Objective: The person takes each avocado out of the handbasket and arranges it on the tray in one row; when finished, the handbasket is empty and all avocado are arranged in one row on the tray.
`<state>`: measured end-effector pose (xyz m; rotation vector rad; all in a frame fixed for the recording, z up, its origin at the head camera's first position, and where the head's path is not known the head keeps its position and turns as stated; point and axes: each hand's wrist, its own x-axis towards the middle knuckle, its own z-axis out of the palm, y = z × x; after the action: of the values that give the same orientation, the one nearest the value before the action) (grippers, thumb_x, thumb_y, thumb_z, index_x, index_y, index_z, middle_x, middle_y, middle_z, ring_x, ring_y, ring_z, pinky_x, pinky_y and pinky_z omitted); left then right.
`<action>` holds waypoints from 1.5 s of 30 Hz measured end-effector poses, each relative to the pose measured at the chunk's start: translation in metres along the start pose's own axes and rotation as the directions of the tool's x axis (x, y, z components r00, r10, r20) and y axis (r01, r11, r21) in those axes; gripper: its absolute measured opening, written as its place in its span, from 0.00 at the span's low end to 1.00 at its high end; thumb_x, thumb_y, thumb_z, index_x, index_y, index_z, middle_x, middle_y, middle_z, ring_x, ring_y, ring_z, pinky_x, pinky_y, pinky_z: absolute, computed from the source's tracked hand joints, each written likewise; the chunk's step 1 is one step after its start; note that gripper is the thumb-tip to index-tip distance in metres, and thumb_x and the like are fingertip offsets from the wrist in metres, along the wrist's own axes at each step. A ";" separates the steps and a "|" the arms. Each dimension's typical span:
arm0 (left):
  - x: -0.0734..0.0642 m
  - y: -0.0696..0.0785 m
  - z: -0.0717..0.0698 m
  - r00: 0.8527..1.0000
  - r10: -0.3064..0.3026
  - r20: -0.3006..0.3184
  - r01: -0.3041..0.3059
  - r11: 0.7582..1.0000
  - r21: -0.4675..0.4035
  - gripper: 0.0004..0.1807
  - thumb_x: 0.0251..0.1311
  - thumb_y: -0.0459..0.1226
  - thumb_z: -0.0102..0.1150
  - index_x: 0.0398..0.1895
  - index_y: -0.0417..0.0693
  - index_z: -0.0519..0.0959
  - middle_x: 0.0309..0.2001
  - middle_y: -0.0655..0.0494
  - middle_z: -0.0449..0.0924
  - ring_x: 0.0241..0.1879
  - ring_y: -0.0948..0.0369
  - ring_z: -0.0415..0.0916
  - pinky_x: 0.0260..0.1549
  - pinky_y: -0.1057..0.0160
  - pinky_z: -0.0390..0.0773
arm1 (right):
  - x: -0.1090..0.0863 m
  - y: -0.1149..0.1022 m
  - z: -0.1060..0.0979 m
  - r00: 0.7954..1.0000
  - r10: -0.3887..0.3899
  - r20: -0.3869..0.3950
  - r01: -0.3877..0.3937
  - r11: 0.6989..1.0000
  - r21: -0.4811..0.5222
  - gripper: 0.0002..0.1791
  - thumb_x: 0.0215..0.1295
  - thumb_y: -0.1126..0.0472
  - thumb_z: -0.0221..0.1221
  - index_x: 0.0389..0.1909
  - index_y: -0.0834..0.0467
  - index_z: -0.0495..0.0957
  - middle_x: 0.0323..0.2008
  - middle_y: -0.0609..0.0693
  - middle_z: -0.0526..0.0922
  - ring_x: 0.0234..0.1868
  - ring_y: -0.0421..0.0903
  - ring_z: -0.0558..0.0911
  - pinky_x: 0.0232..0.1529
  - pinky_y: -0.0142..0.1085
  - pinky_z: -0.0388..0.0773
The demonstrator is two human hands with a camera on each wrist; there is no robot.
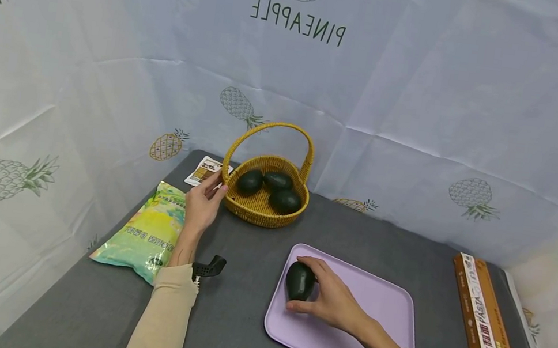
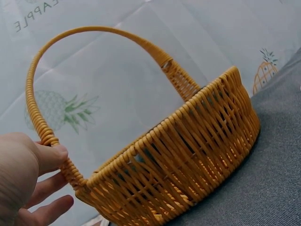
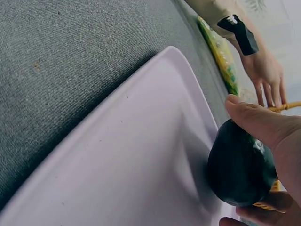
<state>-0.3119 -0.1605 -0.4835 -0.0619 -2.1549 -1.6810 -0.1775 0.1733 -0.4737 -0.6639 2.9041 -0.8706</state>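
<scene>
My right hand (image 1: 329,296) grips a dark green avocado (image 1: 300,281) between thumb and fingers, over the left part of a lilac tray (image 1: 374,290). In the right wrist view the avocado (image 3: 241,165) is close above the tray's rim. My left hand (image 1: 204,202) pinches the left foot of the handle on a yellow wicker basket (image 1: 260,218). The left wrist view has the thumb (image 2: 56,153) against the wrapped handle (image 2: 35,110), with other fingers behind it. Inside the basket lie three more avocados (image 1: 285,201).
A green and yellow bag (image 1: 148,233) lies beside my left forearm. Behind it, left of the basket, is a small printed card (image 1: 203,170). At the right stands a long brown pasta box (image 1: 488,321). A white pineapple-print cloth (image 1: 398,96) hangs behind the grey table (image 1: 238,296).
</scene>
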 end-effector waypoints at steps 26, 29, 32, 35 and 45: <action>0.001 0.012 0.015 0.998 -0.027 0.054 0.026 0.999 0.025 0.27 0.76 0.39 0.60 0.75 0.51 0.73 0.68 0.43 0.78 0.68 0.48 0.77 0.67 0.55 0.80 | 0.135 -0.050 -0.056 0.958 0.288 -0.003 -0.287 0.957 0.041 0.30 0.76 0.42 0.60 0.52 0.69 0.78 0.40 0.62 0.83 0.34 0.53 0.84 0.33 0.44 0.84; -0.001 0.011 0.015 0.998 -0.030 0.052 0.029 0.999 0.029 0.26 0.76 0.38 0.60 0.75 0.50 0.73 0.68 0.42 0.78 0.68 0.48 0.77 0.67 0.55 0.80 | 0.160 -0.049 -0.042 0.932 0.363 -0.001 -0.363 0.931 0.018 0.24 0.76 0.44 0.60 0.37 0.64 0.76 0.29 0.56 0.74 0.22 0.47 0.72 0.22 0.38 0.69; -0.006 0.009 0.013 0.998 -0.036 0.044 0.034 0.999 0.038 0.27 0.75 0.37 0.60 0.75 0.49 0.73 0.68 0.42 0.78 0.68 0.48 0.78 0.66 0.56 0.80 | 0.177 -0.047 -0.028 0.910 0.414 0.000 -0.414 0.910 -0.017 0.26 0.77 0.44 0.59 0.49 0.67 0.77 0.37 0.60 0.78 0.27 0.51 0.77 0.26 0.41 0.73; -0.008 0.005 0.011 0.999 -0.039 0.031 0.037 0.998 0.043 0.27 0.75 0.38 0.61 0.75 0.49 0.73 0.67 0.42 0.79 0.67 0.48 0.78 0.64 0.57 0.80 | 0.185 -0.048 -0.018 0.903 0.430 -0.007 -0.430 0.901 -0.063 0.36 0.75 0.44 0.61 0.67 0.70 0.69 0.51 0.65 0.81 0.45 0.58 0.84 0.39 0.47 0.84; -0.003 0.003 0.003 1.000 -0.006 -0.023 0.008 0.998 0.065 0.26 0.74 0.37 0.62 0.74 0.47 0.74 0.65 0.40 0.80 0.65 0.46 0.80 0.55 0.82 0.77 | 0.202 -0.040 0.000 0.927 0.374 -0.040 -0.376 0.920 -0.107 0.47 0.70 0.50 0.69 0.80 0.63 0.56 0.71 0.68 0.66 0.71 0.63 0.71 0.65 0.53 0.80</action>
<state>-0.3090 -0.1557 -0.4821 -0.0162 -2.1935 -1.6062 -0.3452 0.0599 -0.4352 -0.0887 2.9625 -0.6702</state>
